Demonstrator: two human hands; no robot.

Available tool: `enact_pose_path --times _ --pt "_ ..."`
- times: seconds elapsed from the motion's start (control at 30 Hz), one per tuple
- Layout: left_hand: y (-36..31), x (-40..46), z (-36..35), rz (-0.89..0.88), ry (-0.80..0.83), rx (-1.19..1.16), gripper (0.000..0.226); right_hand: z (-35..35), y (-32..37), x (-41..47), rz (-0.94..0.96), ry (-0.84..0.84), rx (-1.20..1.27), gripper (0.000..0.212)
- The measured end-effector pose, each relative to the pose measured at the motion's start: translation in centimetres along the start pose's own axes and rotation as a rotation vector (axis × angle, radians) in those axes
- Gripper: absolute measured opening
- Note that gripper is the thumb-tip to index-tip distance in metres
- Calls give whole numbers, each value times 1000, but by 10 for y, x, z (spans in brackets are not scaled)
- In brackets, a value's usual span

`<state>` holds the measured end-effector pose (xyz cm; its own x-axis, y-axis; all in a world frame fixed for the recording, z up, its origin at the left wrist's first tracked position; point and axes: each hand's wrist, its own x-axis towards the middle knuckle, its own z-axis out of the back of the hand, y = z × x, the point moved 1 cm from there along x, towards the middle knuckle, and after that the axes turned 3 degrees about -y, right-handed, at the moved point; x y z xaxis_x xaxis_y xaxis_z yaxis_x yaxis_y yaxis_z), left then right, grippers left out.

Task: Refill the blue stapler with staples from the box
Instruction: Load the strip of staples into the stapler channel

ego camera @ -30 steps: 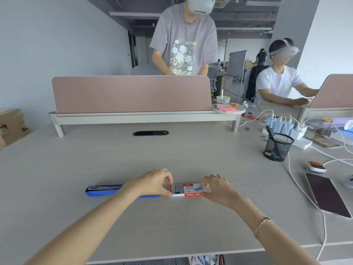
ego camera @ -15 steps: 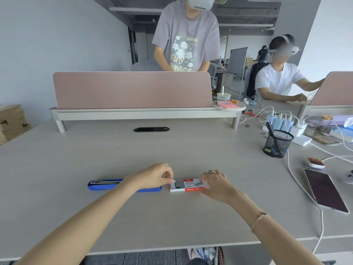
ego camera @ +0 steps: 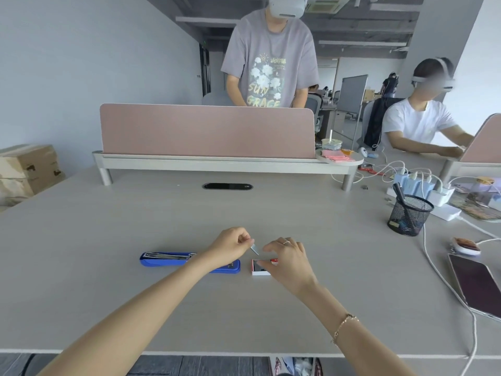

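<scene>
Your left hand (ego camera: pixel 230 244) was lifted just above the counter (ego camera: pixel 189 213), thumb and forefinger pinched on a small grey strip of staples (ego camera: pixel 254 249), which slanted down and to the right from your fingertips. The other fingers of that hand were curled in. Your right hand (ego camera: pixel 287 260) was just beside it, fingers loosely bent and resting over the box of staples (ego camera: pixel 259 268), thumb at its near edge; whether it truly gripped the box or only steadied it, I cannot tell. You wore a ring on that hand and a thin bracelet (ego camera: pixel 344 324) at the wrist.

The box was white and red, lying flat on the counter with its left end open and a dark inside showing. The strip hung above that open end, apart from the box.

The blue stapler (ego camera: pixel 168 260) lay flat on the counter just left of the box, opened out long, with its metal staple channel showing at the left end. Your left forearm crossed over its right part.

Further right, well apart from your hands, stood a black mesh pen cup (ego camera: pixel 409 215), and nearer the right edge lay a dark tablet (ego camera: pixel 477 286) with a white cable (ego camera: pixel 433 267) running past it. Behind the counter rose a pink divider panel (ego camera: pixel 206 130).
</scene>
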<state>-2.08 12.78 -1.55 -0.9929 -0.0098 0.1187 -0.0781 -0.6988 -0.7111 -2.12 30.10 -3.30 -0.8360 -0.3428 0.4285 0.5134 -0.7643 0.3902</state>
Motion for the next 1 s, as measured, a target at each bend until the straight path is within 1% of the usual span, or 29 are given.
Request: enact_pose_path --times 0.2,0.3,0.47,0.77,1.0 --pt "7 -6 6 71 -25 -129 17 -13 9 3 -11 -31 25 26" --pt "11 -10 9 78 -4 -109 16 -14 12 3 -13 -47 49 20" --pt "20 -11 13 95 -2 -117 15 -14 17 2 3 -52 83 21" --pt "27 -14 19 94 -11 -151 15 -20 27 4 19 -69 104 17" --pt "36 -20 30 61 -33 -80 16 -25 35 9 36 -72 82 16"
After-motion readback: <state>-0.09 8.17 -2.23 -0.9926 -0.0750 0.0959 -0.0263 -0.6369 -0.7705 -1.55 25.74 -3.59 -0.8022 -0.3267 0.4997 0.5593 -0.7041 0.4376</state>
